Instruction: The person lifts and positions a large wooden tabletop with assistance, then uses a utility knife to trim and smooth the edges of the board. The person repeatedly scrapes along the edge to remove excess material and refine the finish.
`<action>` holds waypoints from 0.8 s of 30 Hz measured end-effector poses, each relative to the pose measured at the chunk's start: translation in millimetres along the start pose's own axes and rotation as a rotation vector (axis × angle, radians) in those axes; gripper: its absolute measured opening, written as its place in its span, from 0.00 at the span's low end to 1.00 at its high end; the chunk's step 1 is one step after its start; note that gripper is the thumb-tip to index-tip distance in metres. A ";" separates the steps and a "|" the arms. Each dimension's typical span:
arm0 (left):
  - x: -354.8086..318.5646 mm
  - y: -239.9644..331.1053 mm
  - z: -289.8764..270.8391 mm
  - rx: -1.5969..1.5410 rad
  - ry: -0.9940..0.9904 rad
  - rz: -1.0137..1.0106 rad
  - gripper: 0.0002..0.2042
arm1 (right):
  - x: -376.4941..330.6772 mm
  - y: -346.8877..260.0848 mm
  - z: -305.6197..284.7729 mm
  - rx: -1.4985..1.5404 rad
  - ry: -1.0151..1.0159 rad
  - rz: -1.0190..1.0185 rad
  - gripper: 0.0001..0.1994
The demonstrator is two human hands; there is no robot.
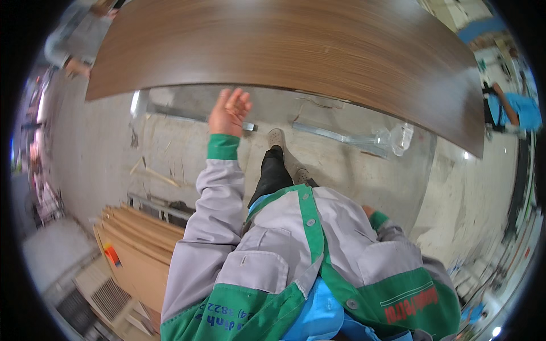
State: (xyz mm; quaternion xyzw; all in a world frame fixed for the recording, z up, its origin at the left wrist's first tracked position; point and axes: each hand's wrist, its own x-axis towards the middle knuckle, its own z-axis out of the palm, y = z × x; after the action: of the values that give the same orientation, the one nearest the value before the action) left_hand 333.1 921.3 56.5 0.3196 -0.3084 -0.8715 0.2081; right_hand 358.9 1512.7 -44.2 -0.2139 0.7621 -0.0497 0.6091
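Note:
A large brown wood-grain board stretches across the far side, its near edge bowed by the lens. My left hand is raised just short of that edge, palm turned up. Its fingers are loosely bent and apart, with nothing in them; from this angle I cannot tell whether the fingertips touch the board. Low beside my jacket on the right, only a small part of my right hand shows above a green cuff. Its fingers are hidden.
Metal strips lie on the concrete floor beyond my feet, near clear plastic. Tall brown sheets lean at lower left, beside a vented panel. One person's hand is at the board's left end; a person in blue is at right.

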 end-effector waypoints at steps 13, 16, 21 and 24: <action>-313.7 -164.0 -375.7 1.637 0.442 -0.922 0.26 | 62.2 3.7 70.8 -0.072 0.258 0.093 0.27; -339.6 -158.7 -392.9 1.231 0.671 -0.793 0.30 | 71.2 -29.3 48.6 -0.145 0.284 0.092 0.26; -310.3 -140.8 -391.9 1.073 0.702 -0.407 0.26 | 94.7 -99.1 17.1 -0.285 0.320 0.062 0.25; -289.3 -120.9 -399.4 0.882 0.808 -0.301 0.27 | 110.2 -146.7 -4.8 -0.352 0.331 0.034 0.24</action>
State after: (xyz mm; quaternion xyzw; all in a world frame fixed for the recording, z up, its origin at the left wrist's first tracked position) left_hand 791.9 1009.1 -142.4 0.7205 -0.4880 -0.4916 0.0314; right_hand 374.9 1336.7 -93.7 -0.2925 0.8521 0.0596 0.4299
